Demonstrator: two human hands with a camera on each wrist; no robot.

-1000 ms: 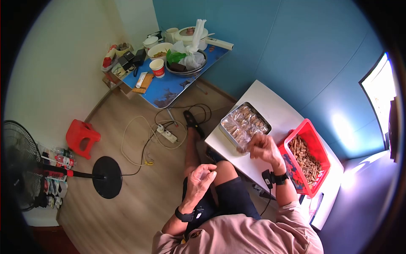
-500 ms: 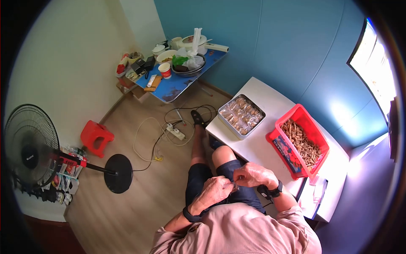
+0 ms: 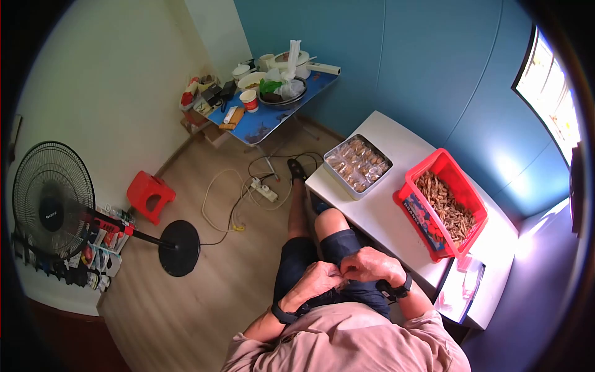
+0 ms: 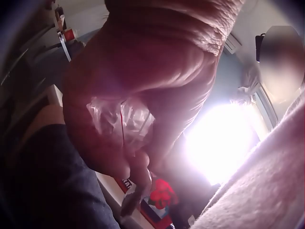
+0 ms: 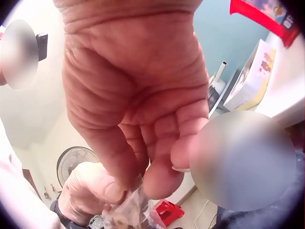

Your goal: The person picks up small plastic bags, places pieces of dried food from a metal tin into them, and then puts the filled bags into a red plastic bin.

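Pinching small clear packet [image 4: 121, 121] with both hands over lap, near table [image 3: 378, 220] edge. I'm seeing left hand [image 3: 316, 279] gripping it in curled fingers, right hand [image 3: 370, 265] pinching its top, probably for working it. Filled tin [image 3: 357, 165] and red basket [image 3: 443, 208] sitting far right.

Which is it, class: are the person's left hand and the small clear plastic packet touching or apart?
Touching. The left wrist view shows the left hand with fingers curled round the crinkled clear packet, no gap visible.
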